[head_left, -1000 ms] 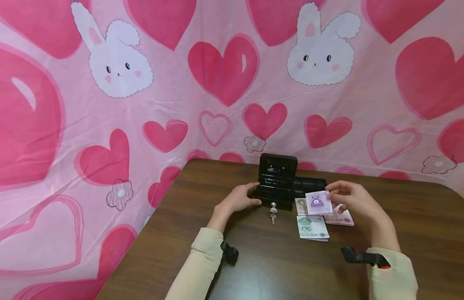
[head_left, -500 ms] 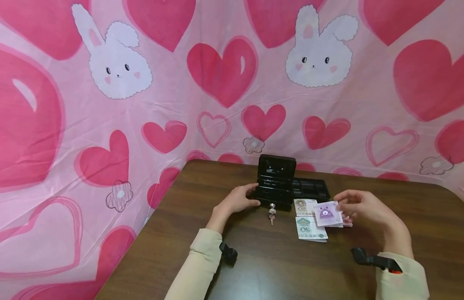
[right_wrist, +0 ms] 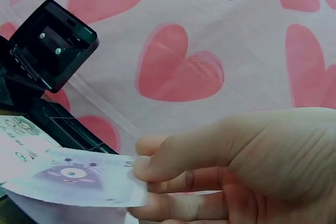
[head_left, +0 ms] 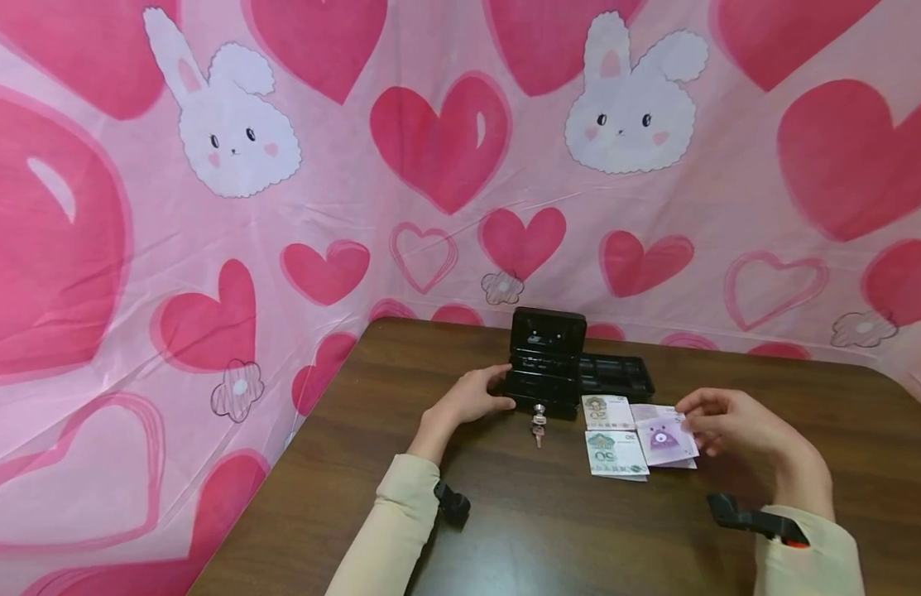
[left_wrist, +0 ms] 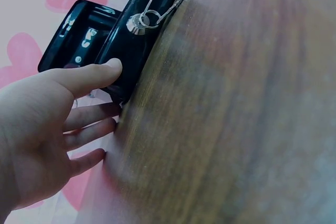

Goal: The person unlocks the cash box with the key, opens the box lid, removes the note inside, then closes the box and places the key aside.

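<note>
Head view first: a purple note is held in the right hand above the bench, right next to a brownish note and a green note. A black box is parked to the left, lid up, with a black tray beside it and keys hung on its front. Its left end is touched by the left hand.

Left wrist: the thumb is rested on the box's front, other fingers apart; seems just steadied.

Right wrist: the purple note is pinched at its edge between thumb and fingers. Pale paper shows underneath; fold or separate note, can't tell.

Best guess, notes are being laid out by value. Next, the purple one probably needs to be lowered flat and released without its neighbours being nudged.
</note>
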The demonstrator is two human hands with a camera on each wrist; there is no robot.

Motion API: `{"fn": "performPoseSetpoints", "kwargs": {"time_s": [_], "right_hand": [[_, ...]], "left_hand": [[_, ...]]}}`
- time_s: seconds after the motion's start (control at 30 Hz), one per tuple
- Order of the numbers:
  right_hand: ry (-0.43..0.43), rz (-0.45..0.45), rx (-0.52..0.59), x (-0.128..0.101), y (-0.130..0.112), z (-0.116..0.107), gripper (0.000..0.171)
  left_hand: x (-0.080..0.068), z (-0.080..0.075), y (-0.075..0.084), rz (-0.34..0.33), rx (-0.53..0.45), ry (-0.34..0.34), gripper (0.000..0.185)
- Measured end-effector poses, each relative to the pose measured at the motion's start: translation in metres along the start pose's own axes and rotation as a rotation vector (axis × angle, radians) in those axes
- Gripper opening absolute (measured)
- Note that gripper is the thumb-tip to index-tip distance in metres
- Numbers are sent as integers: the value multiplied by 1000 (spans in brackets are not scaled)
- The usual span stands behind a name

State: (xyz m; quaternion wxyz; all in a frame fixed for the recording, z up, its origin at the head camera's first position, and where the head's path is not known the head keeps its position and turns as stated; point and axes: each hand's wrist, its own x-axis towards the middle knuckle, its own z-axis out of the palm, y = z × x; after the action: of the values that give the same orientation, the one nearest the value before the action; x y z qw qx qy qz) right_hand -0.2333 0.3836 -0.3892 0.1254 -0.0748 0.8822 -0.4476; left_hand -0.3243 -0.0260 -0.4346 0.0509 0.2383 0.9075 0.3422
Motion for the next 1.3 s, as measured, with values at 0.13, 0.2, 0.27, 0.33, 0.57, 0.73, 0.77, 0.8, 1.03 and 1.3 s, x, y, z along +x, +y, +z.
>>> {"fn": "performPoseSetpoints", "kwargs": {"time_s": [0.13,0.2,0.27,0.33,0.57,0.73,0.77,0.8,1.03,1.3], "right_hand": [[6,-2,-1,-1,2,1,33],[3,2,-6,-2,3,2,32],[-8,22,-6,-2,4,4,31],[-14,52,-5,-2,5,5,31],[-9,140,-37,0,6,5,30],[34,159,-62,0,6,6,36],[44,158,-70,1,5,6,38],[54,159,-78,1,5,6,40],[104,121,-122,5,-1,9,41],[206,82,-195,17,-8,15,44]], "left_hand": [[-1,0,0,7,5,0,68],[-1,0,0,12,2,2,67],[-2,-1,0,15,0,4,67],[-2,-1,0,17,-2,6,67],[0,-1,-3,13,-2,6,67],[0,0,-4,8,-6,3,67],[0,0,-4,7,-7,3,67],[1,0,-4,6,-8,3,67],[0,0,-4,7,-2,7,67],[-2,-1,-1,10,-2,4,67]]}}
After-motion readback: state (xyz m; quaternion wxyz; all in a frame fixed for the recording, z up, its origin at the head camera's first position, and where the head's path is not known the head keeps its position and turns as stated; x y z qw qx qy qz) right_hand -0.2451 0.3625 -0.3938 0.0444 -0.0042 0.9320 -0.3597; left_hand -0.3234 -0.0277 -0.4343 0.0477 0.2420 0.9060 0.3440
